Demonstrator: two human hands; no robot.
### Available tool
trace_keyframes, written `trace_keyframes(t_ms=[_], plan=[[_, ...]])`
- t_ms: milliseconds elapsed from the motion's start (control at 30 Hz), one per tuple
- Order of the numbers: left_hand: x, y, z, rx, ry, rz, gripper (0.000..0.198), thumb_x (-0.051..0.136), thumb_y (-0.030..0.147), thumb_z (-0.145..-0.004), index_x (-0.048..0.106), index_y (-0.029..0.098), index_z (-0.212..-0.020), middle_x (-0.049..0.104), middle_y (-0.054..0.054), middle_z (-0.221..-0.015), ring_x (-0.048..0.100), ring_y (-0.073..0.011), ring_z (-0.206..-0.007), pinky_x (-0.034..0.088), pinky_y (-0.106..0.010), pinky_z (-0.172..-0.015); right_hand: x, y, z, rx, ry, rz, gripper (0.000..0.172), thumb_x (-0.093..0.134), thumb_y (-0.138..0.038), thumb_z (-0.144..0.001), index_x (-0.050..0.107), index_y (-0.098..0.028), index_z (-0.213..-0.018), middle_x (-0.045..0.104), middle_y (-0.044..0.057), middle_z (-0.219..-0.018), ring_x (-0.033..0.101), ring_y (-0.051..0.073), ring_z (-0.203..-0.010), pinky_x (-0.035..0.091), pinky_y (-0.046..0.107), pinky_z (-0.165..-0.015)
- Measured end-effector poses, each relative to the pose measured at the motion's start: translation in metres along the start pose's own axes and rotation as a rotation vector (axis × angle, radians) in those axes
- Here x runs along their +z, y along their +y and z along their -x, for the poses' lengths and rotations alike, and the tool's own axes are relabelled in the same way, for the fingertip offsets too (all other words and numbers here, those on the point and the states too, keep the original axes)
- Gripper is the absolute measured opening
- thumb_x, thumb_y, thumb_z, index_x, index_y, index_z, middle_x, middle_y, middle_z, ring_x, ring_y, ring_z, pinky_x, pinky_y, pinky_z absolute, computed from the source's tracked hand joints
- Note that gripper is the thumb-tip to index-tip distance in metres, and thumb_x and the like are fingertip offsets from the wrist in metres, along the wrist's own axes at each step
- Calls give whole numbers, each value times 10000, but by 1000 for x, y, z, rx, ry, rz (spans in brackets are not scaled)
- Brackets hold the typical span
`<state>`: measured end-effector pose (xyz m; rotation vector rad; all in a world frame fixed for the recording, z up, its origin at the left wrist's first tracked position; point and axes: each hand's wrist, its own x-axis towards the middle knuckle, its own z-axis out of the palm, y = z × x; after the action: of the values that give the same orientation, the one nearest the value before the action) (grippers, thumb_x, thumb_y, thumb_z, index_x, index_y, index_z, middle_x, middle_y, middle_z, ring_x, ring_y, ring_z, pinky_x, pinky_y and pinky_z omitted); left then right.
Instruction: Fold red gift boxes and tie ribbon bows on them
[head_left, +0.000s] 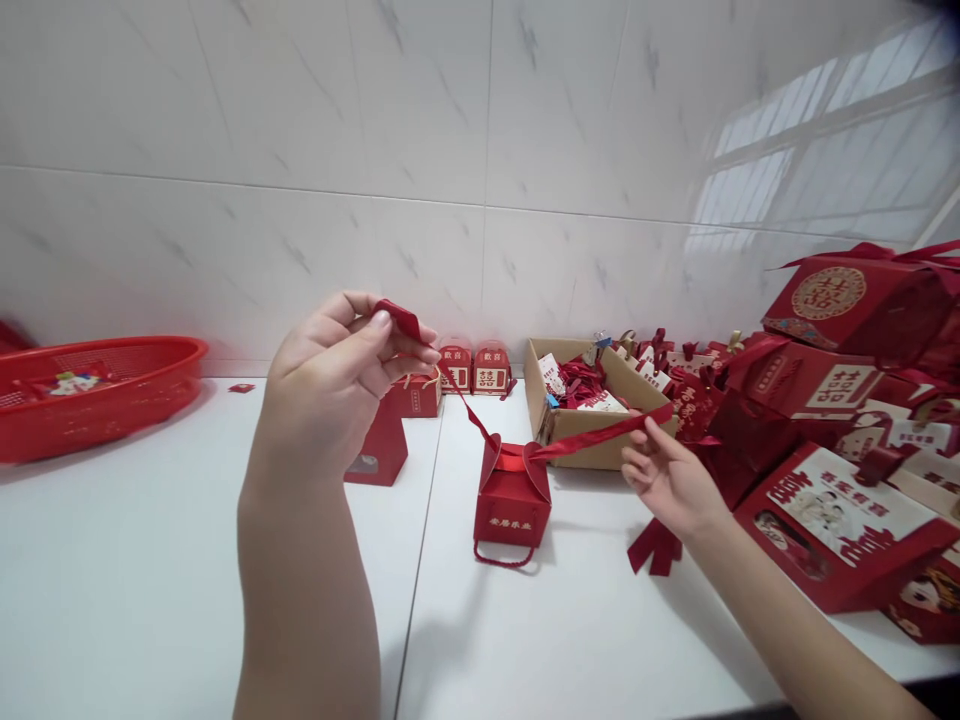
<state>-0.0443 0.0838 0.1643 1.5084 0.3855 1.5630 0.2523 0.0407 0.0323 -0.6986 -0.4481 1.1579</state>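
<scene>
The small red box (512, 500) stands upright on the white table (150, 560), a little right of the seam between the two tabletops and between my two hands. Its top flaps are folded together into a peak, gold characters run across its front, and a red cord loop (504, 558) hangs out below its base onto the table. A red ribbon (592, 436) passes through the peak of the box and runs out both ways, pulled taut.

My left hand (337, 385) is raised above and to the left of the box, with thumb and fingers pinched shut on one end of the ribbon. My right hand (667, 480) sits lower, to the right of the box, palm turned up, its fingers closed lightly on the other end, which lies across the fingertips.

Behind my left hand stands a darker red box (382, 450), partly hidden by my wrist. Further back, against the tiled wall (480, 150), two small arched red boxes (474, 368) stand side by side. Just behind the ribbon's right stretch is an open cardboard box (570, 425) holding red ribbons and small cards. A folded bit of ribbon scrap (654, 548) lies on the table under my right wrist.

To the right, a pile of red gift boxes (825, 385) of several sizes crowds the table, with a large flat one (840, 520) nearest my forearm. Far to the left, well apart from everything else, sits a red plastic basket (97, 395) with something small inside that I cannot make out.
</scene>
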Motion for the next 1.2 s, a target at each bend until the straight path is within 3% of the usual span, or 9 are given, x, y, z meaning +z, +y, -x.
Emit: trace_keyframes(t_ms=[133, 300, 500, 600, 800, 1000, 1100, 1200], plan=[[-1, 3, 4, 18, 11, -77, 88, 550, 92, -811, 600, 135, -869, 634, -34, -743, 648, -135, -678, 555, -244, -653, 26, -20, 1, -347, -8, 306, 237, 740, -343, -689, 573, -177, -717, 515, -50, -584, 420, 54, -491, 334, 160, -422], [2, 3, 8, 49, 62, -238, 155, 626, 106, -756, 598, 186, -886, 643, -6, -773, 650, -121, -675, 567, -208, -621, 60, -38, 12, -751, 9, 894, 257, 656, -358, -774, 567, -172, -619, 387, -58, -510, 334, 64, -474, 260, 206, -438], [7, 2, 8, 61, 108, -362, 129, 646, 164, -763, 590, 181, -877, 648, -8, -760, 637, -113, -630, 569, -200, -575, 93, -48, 29, -889, -113, 1145, 247, 623, -315, -792, 571, -176, -594, 459, -28, -584, 417, 89, -533, 313, 231, -481], [12, 1, 8, 34, 89, -427, 142, 655, 181, -757, 595, 178, -886, 664, -21, -805, 656, -133, -672, 572, -206, -569, 103, -52, 30, -912, -138, 1149, 229, 616, -320, -799, 610, -183, -615, 502, -23, -620, 433, 85, -532, 341, 231, -486], [23, -3, 10, 17, 38, -492, 130, 666, 188, -748, 604, 169, -861, 664, -26, -779, 666, -152, -693, 559, -197, -522, 103, -52, 22, -787, -180, 977, 179, 624, -360, -807, 725, -220, -854, 574, -21, -594, 493, 92, -512, 405, 228, -479], [25, -3, 8, 144, 201, -424, 133, 678, 130, -722, 598, 179, -816, 676, -9, -760, 669, -138, -662, 555, -197, -527, 98, -43, 15, -844, -180, 630, 126, 645, -307, -808, 725, -235, -873, 699, 15, -841, 655, 153, -789, 543, 284, -697], [27, 0, 8, 235, 314, -376, 160, 678, 70, -695, 594, 184, -770, 678, 13, -718, 671, -131, -701, 557, -194, -574, 98, -42, 14, -876, -207, 553, 115, 631, -281, -823, 719, -230, -876, 703, 16, -839, 670, 166, -789, 562, 321, -721], [33, 3, 10, 259, 344, -356, 180, 688, 58, -695, 591, 189, -772, 672, 36, -704, 663, -118, -726, 564, -204, -647, 98, -44, 15, -881, -235, 546, 116, 635, -288, -821, 716, -229, -881, 701, 19, -797, 679, 187, -779, 578, 346, -698]])
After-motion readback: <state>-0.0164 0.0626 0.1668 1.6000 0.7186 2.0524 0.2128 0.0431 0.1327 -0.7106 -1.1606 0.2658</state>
